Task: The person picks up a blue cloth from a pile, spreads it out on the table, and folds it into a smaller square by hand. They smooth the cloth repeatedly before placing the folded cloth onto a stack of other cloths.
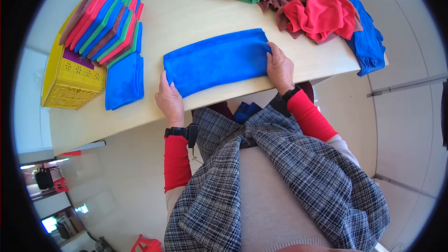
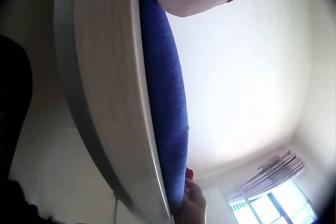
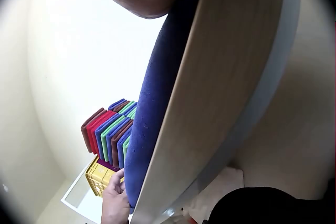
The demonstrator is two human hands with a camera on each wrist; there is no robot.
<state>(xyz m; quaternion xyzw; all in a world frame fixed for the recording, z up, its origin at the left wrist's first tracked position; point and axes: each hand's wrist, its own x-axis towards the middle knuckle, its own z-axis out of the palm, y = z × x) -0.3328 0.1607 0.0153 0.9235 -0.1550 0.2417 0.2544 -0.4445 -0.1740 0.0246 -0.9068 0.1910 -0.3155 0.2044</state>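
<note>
A blue cloth (image 1: 217, 60), folded into a long strip, lies at the table's front edge. At its left end my left hand (image 1: 170, 102) grips the near corner, thumb close over the edge. My right hand (image 1: 281, 69) pinches the opposite end, with thumb and fingertips at the border. From the left wrist view, the cloth (image 2: 165, 92) shows as a thick, soft roll along the table edge, and the far hand (image 2: 193, 203) is at its other end. Some fingers are hidden by the cloth.
To the left, a yellow basket (image 1: 74, 81) holds upright rows of folded red, blue, green and brown cloths (image 1: 105, 21). Beside it lies a folded blue stack (image 1: 125, 84). Loose crumpled cloths (image 1: 322, 14) heap along the back and right, one blue cloth (image 1: 368, 49) hanging over the edge.
</note>
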